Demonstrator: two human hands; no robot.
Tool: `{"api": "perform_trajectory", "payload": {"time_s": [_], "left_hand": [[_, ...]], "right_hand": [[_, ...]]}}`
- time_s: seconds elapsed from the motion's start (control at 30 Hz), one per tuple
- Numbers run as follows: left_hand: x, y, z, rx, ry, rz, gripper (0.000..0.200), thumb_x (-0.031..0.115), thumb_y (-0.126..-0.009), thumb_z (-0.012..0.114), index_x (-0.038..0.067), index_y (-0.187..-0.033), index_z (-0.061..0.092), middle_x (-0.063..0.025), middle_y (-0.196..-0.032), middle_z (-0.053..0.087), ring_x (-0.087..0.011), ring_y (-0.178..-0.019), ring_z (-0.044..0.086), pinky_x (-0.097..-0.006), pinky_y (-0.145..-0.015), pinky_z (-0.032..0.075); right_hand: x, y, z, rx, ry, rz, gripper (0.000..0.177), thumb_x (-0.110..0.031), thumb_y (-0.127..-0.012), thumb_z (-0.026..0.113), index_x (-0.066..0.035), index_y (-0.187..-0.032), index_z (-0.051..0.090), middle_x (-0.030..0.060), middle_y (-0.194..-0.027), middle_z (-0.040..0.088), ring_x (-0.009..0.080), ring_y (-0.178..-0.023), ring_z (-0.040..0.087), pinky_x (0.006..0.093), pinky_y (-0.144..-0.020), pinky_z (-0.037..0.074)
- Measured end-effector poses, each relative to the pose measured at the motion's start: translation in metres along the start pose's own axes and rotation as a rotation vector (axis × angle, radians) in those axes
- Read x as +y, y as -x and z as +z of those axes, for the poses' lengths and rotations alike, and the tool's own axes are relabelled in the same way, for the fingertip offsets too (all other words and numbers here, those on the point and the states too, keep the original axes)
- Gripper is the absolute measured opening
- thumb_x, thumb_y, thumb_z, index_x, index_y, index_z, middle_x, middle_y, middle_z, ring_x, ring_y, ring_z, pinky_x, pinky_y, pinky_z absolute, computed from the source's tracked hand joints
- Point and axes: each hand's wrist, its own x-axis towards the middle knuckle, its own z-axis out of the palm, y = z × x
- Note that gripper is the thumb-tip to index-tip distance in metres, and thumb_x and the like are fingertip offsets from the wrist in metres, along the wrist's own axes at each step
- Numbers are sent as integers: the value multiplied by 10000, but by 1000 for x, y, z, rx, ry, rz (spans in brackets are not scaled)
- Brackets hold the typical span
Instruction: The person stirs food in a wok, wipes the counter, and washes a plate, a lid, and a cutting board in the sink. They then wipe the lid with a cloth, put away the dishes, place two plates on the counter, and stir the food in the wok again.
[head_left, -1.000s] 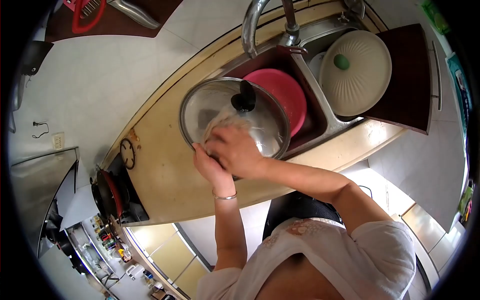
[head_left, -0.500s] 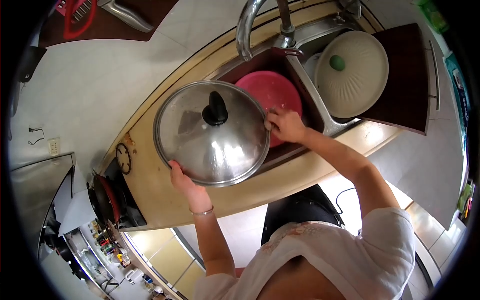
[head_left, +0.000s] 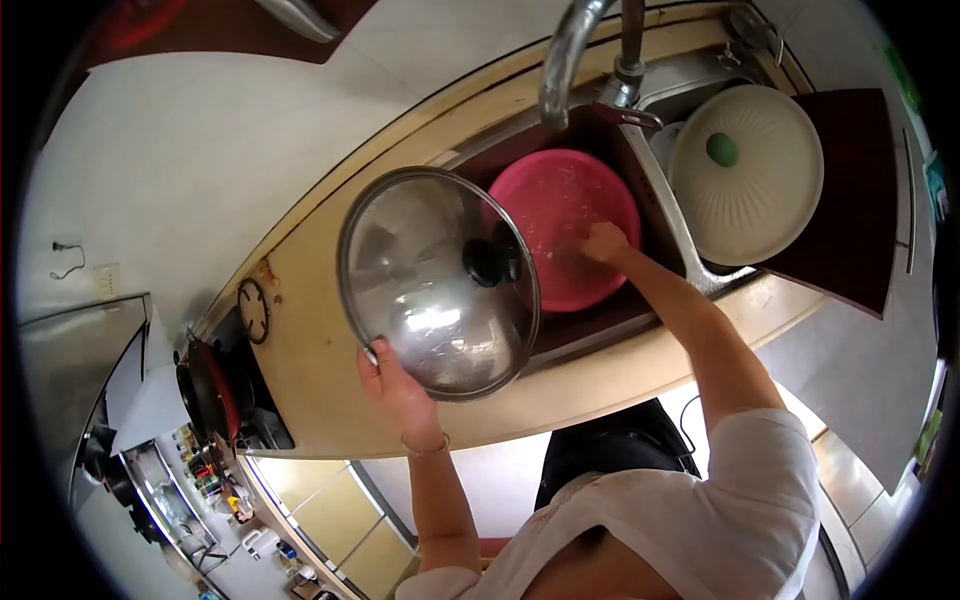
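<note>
My left hand (head_left: 397, 395) grips the rim of a large metal pot lid (head_left: 415, 255) at its lower left, thumb on the edge. The lid is tilted above the counter and the sink's left side, its black knob (head_left: 488, 263) turned toward the basin. My right hand (head_left: 605, 243) is over the pink basin (head_left: 590, 168), fingers curled down at the water. Whatever those fingers hold, if anything, is hidden. The basin stands in the left sink bowl with water in it, and the lid covers part of its left side.
A curved faucet (head_left: 556, 75) rises behind the basin. Over the right sink bowl lies a cream ribbed oval cover (head_left: 750, 195) with a green knob, beside a dark brown board (head_left: 855, 190). A stove with a round burner grate (head_left: 254, 311) is at the left.
My right hand has left the lid's right edge and moved down into the basin. The lid has tipped, its knob shifting right. The view has also shifted slightly.
</note>
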Motion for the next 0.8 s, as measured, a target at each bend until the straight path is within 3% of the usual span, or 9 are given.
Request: {"api": "perform_trajectory", "payload": {"time_s": [0.07,0.13,0.23,0.37,0.43,0.5,0.63,0.67,0.8], "left_hand": [[-7,-2,0,-16,-42,19,129,123,-858,435,4,-871,485,9,-751,445,-65,-686,379,-201,-616,332],[-8,-3,9,-17,-150,48,101,95,-851,432,4,-843,477,28,-698,404,-53,-637,335,-196,-561,295],[-8,0,21,-90,-171,138,108,101,-852,430,11,-809,470,32,-677,397,-52,-623,334,-196,-551,295],[-11,5,34,-139,-183,23,126,105,-849,433,17,-765,463,25,-649,401,-59,-598,332,-208,-528,297],[-20,7,40,-152,-196,36,120,102,-848,431,16,-776,474,15,-654,423,-68,-603,350,-214,-529,313],[-23,11,49,-225,-107,108,106,91,-841,434,7,-809,491,-3,-686,472,-83,-635,411,-211,-576,351],[-24,21,61,-321,107,224,192,66,-812,468,3,-994,471,-58,-947,522,-130,-860,503,-229,-733,400],[-17,26,64,-309,-172,423,260,71,-807,481,4,-1055,443,-66,-1036,493,-141,-917,490,-247,-755,404],[-29,22,62,-249,-133,288,256,80,-810,476,-4,-1052,456,-85,-987,528,-149,-885,506,-239,-745,398]], "right_hand": [[-5,19,-11,-107,-219,64,281,-248,-734,514,-3,-830,614,174,-886,575,244,-818,570,326,-624,461],[-15,52,-23,-78,-546,-109,372,-282,-699,546,41,-879,582,152,-727,609,267,-736,596,298,-664,458],[-34,100,-44,79,-673,-305,331,-230,-694,548,32,-895,575,123,-717,594,198,-684,580,279,-635,448],[-87,169,-72,-143,-977,-444,254,-59,-719,565,44,-937,484,67,-829,543,117,-760,521,253,-657,424],[-115,189,-76,-70,-922,-550,246,-18,-716,555,23,-938,458,80,-917,545,145,-834,522,280,-728,415],[-138,196,-79,189,-698,-890,214,-5,-729,521,-8,-938,474,96,-1020,532,209,-942,507,317,-821,379],[-173,176,-56,401,-693,-1138,188,3,-719,513,-36,-903,501,94,-1024,544,271,-1027,460,380,-889,327],[-179,168,-53,468,-569,-1206,177,-5,-714,520,-40,-887,508,86,-1011,551,278,-1037,452,406,-895,319],[-195,135,-56,525,-336,-1347,131,-61,-721,536,-55,-851,522,57,-890,571,253,-1021,464,455,-936,274]]}}
